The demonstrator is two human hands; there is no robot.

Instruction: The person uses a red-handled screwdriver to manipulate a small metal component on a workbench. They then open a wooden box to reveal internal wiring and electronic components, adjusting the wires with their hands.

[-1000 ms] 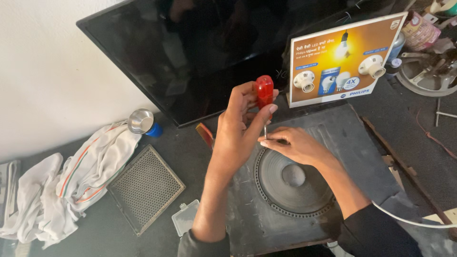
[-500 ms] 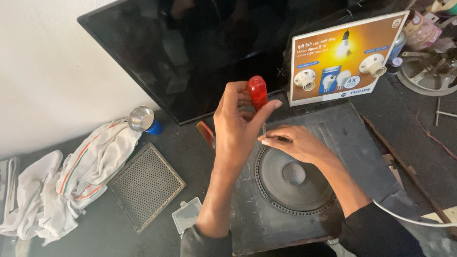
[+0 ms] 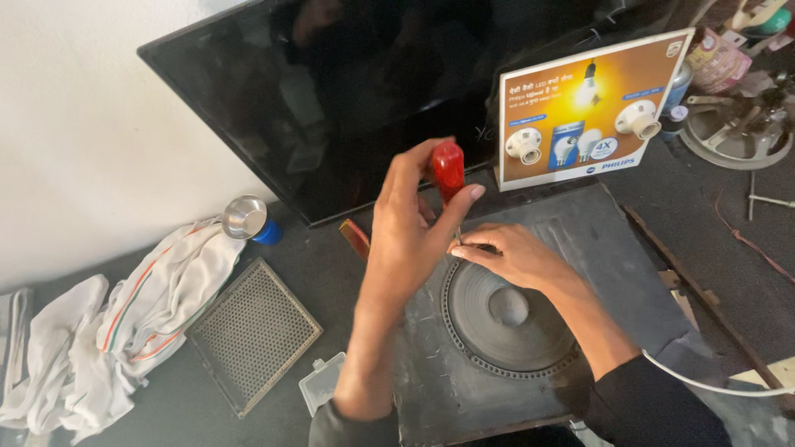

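Observation:
My left hand (image 3: 410, 223) grips the red handle of a screwdriver (image 3: 448, 169), held upright over the upper left rim of a round black speaker (image 3: 505, 319). The speaker sits in a dark square panel (image 3: 604, 248) lying flat on the table. My right hand (image 3: 507, 252) rests on the speaker's rim, its fingertips pinched around the screwdriver's thin shaft just below my left thumb. The tip of the tool is hidden by my fingers.
A large black flat screen (image 3: 331, 108) leans against the wall behind. A cardboard sign showing light bulbs (image 3: 584, 112) stands at its right. To the left lie a square mesh grille (image 3: 252, 335), a white striped cloth (image 3: 124, 331), a small clear plastic box (image 3: 323, 385) and a metal-capped blue item (image 3: 248, 219).
My left hand has turned around the red handle, shifting slightly left and changing its grip. My right hand stays pinched on the shaft at the speaker's rim.

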